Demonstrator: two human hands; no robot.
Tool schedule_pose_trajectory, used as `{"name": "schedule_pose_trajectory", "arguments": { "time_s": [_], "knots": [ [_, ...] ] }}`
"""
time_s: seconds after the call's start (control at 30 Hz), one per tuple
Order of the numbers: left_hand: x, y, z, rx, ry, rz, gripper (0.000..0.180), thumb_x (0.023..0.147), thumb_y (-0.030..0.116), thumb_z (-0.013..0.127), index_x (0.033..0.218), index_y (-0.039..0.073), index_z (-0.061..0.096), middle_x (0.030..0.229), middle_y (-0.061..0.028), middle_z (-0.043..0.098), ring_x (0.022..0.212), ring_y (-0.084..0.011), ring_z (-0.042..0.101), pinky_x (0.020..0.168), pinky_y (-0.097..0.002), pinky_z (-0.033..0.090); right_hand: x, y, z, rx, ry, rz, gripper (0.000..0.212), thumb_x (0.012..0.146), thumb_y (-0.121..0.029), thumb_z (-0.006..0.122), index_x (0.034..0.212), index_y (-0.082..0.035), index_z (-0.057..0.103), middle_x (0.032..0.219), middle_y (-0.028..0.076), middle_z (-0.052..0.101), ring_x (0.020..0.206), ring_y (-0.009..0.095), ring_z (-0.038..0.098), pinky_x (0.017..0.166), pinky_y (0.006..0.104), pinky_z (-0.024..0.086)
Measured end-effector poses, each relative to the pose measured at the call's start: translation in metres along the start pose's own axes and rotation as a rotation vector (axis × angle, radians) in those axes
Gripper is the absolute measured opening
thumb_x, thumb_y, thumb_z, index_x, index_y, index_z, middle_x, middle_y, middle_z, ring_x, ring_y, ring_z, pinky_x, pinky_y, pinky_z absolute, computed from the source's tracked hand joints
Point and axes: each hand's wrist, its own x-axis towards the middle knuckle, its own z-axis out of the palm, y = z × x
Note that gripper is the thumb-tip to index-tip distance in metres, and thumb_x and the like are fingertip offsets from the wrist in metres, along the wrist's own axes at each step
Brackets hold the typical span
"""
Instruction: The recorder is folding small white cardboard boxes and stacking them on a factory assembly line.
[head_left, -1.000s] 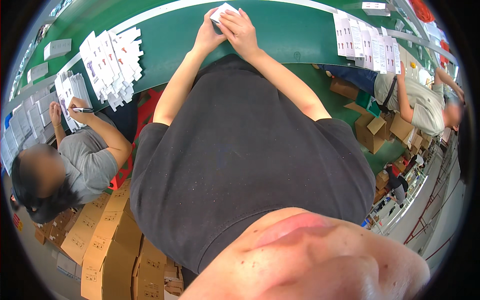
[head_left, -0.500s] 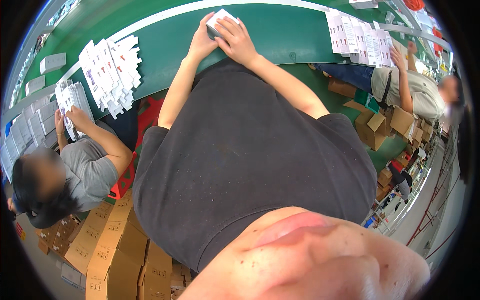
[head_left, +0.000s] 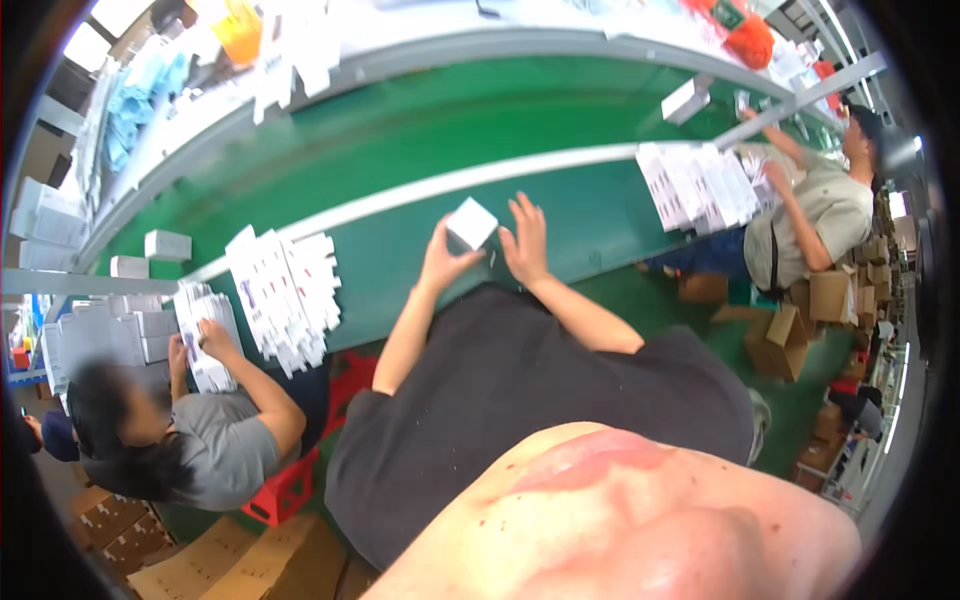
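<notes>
A small white box (head_left: pixel 471 223) stands over the green table in front of me. My left hand (head_left: pixel 448 262) is closed on its left side, with the thumb stretched along the near side. To the right of the box, my right hand (head_left: pixel 525 242) has its fingers spread and holds nothing; a narrow gap lies between it and the box.
Fanned stacks of flat printed white cartons lie at left (head_left: pixel 285 295) and right (head_left: pixel 700 190). Co-workers sit at both sides, a person in grey (head_left: pixel 235 455) and one in beige (head_left: pixel 815 205). Beyond a pale rail (head_left: pixel 450 185) runs a green belt (head_left: pixel 420 130) carrying white boxes (head_left: pixel 168 245).
My right hand has come off the box and opened to its right; the left hand keeps hold. The view has tilted up, showing more of the belt and the far bench.
</notes>
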Motion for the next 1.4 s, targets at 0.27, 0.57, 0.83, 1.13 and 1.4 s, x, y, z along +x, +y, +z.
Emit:
{"name": "schedule_pose_trajectory", "arguments": {
  "time_s": [0.27, 0.57, 0.83, 1.13, 1.4],
  "knots": [
    [-0.002, -0.007, 0.004, -0.082, -0.003, -0.07, 0.085, 0.072, 0.02, 0.081, 0.145, 0.004, 0.04, 0.131, -0.0195, 0.058, 0.118, -0.0322, 0.059, 0.102, -0.0377, 0.046, -0.081, 0.1, -0.04, -0.703, -0.33, 0.832, 0.066, 0.099, -0.055, 0.047, 0.151, -0.015, 0.042, 0.162, 0.016, 0.027, 0.147, 0.037, 0.03, 0.11, 0.0731, 0.024],
    [-0.003, -0.02, 0.005, -0.026, -0.038, -0.113, 0.081, 0.073, 0.019, 0.081, 0.143, 0.004, 0.043, 0.13, -0.0173, 0.058, 0.114, -0.0302, 0.059, 0.101, -0.037, 0.046, -0.061, 0.107, -0.049, -0.624, -0.631, 0.944, 0.1, 0.093, -0.075, 0.038, 0.16, -0.005, 0.011, 0.168, 0.018, -0.002, 0.154, 0.04, 0.0, 0.115, 0.0721, 0.006],
    [-0.015, -0.005, 0.009, -0.031, 0.055, -0.154, 0.08, 0.073, 0.019, 0.082, 0.14, 0.001, 0.044, 0.125, -0.0194, 0.061, 0.113, -0.0311, 0.06, 0.1, -0.0376, 0.046, -0.056, 0.102, -0.056, -0.531, -0.78, 0.999, 0.119, 0.084, -0.087, 0.038, 0.161, -0.003, 0.001, 0.167, 0.021, -0.012, 0.153, 0.043, -0.011, 0.116, 0.071, 0.0],
    [-0.016, -0.003, 0.008, -0.03, 0.06, -0.157, 0.079, 0.072, 0.019, 0.084, 0.139, 0.003, 0.045, 0.124, -0.0177, 0.061, 0.111, -0.031, 0.061, 0.098, -0.0369, 0.048, -0.054, 0.104, -0.056, -0.509, -0.771, 1.008, 0.118, 0.084, -0.085, 0.04, 0.161, -0.004, 0.001, 0.167, 0.019, -0.012, 0.153, 0.042, -0.011, 0.115, 0.0715, -0.001],
    [-0.018, -0.005, 0.006, 0.037, -0.008, -0.198, 0.075, 0.072, 0.02, 0.085, 0.135, 0.002, 0.047, 0.122, -0.0182, 0.063, 0.108, -0.0311, 0.063, 0.096, -0.0364, 0.049, -0.072, 0.113, -0.061, -0.524, -0.765, 0.98, 0.113, 0.086, -0.082, 0.042, 0.161, -0.007, 0.002, 0.168, 0.018, -0.01, 0.154, 0.041, -0.008, 0.114, 0.0723, 0.001]
  ]
}}
